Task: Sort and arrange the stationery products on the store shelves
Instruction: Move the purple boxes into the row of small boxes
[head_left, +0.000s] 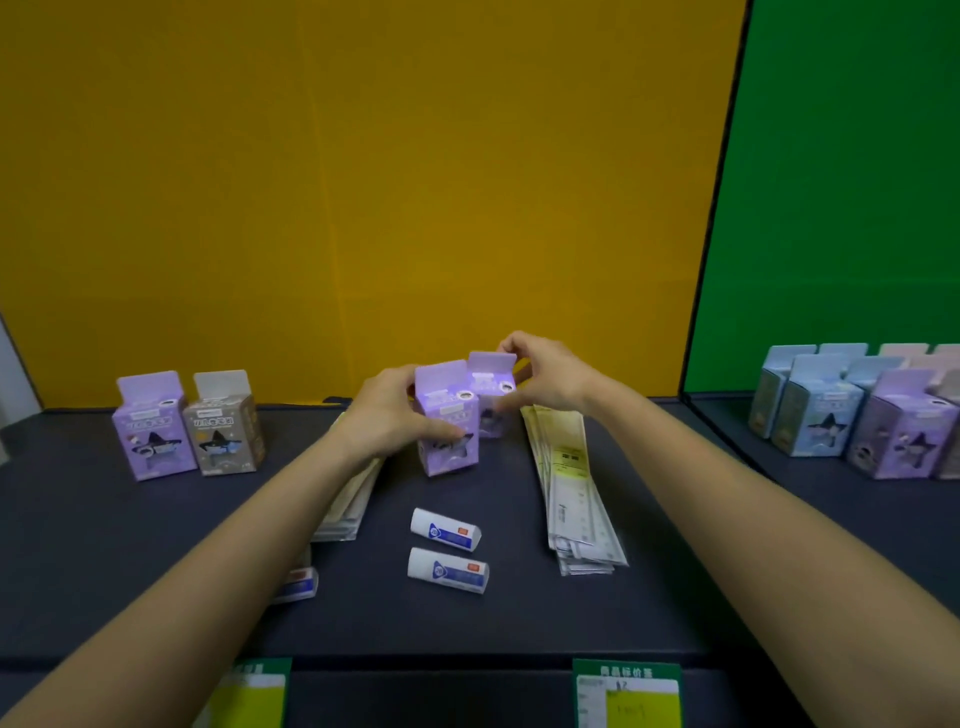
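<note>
On the dark shelf (519, 618), my left hand (387, 413) grips a purple box (451, 421) that stands upright near the middle. Just behind it, my right hand (540, 376) holds a second purple box (493, 395) by its top flap. The two boxes touch side by side. Two white and blue erasers (445, 530) (448, 570) lie in front of them. A third eraser (298, 584) shows partly under my left forearm.
A purple box (150, 426) and a grey box (224, 423) stand at the back left. A stack of packaged rulers (571, 493) lies to the right, another stack (348, 504) under my left arm. Several boxes (862, 410) fill the right compartment. Price tags (626, 693) hang on the front edge.
</note>
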